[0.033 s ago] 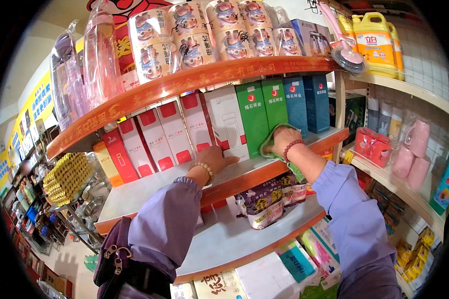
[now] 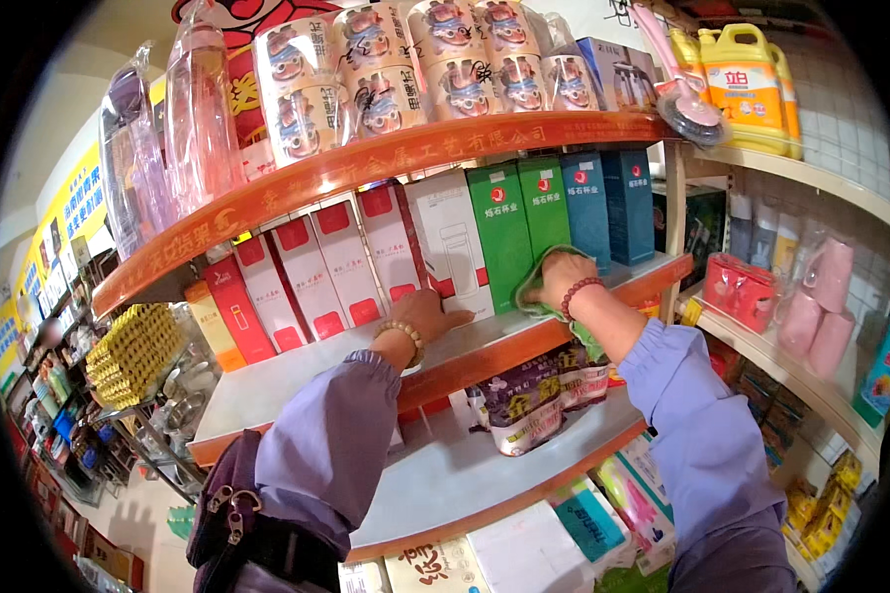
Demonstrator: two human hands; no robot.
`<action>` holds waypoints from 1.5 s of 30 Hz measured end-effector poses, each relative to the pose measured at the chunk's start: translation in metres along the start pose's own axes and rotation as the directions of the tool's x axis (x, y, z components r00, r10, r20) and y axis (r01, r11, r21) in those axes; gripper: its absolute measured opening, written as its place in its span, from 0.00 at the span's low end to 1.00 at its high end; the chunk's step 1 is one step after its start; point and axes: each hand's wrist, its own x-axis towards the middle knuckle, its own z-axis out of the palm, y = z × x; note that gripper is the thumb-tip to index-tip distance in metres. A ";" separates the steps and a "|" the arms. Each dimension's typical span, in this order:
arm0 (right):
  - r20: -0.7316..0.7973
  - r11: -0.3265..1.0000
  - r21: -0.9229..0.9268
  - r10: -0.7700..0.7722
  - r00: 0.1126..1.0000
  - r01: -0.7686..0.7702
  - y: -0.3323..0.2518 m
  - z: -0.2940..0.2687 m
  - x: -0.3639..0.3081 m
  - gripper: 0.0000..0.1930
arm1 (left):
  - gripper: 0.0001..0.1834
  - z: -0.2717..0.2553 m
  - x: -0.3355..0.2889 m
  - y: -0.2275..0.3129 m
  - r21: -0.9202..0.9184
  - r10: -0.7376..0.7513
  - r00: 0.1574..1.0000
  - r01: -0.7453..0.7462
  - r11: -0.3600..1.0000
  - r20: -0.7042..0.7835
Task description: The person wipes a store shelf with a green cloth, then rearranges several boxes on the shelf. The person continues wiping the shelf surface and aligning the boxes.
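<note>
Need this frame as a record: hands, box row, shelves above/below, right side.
left hand: nothing visibly held; by the boxes' bases, contact unclear
right hand: on green cloth, before the green boxes
wrists: pale beaded bracelet left, red beaded bracelet right
box row: includes red-and-white boxes, then green, then blue boxes rightmost
shelf above: cartoon-printed cylindrical packs
shelf below: purple-and-white packets
right side: yellow jugs, pink cups
</note>
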 end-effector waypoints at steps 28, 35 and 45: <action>0.044 0.986 0.039 -0.164 0.985 0.162 -0.025 0.049 0.082 0.33 | 0.35 0.010 0.063 -0.016 -0.026 -0.247 0.968 0.246 0.969 -0.034; 0.089 0.988 0.148 -0.051 0.995 0.038 -0.003 -0.005 0.041 0.28 | 0.36 0.012 0.056 -0.034 -0.044 -0.176 0.976 0.172 0.984 -0.125; 0.002 0.968 0.101 0.229 0.973 -0.228 0.098 0.009 0.049 0.25 | 0.30 0.022 0.061 -0.026 -0.107 0.068 0.985 -0.085 0.991 -0.157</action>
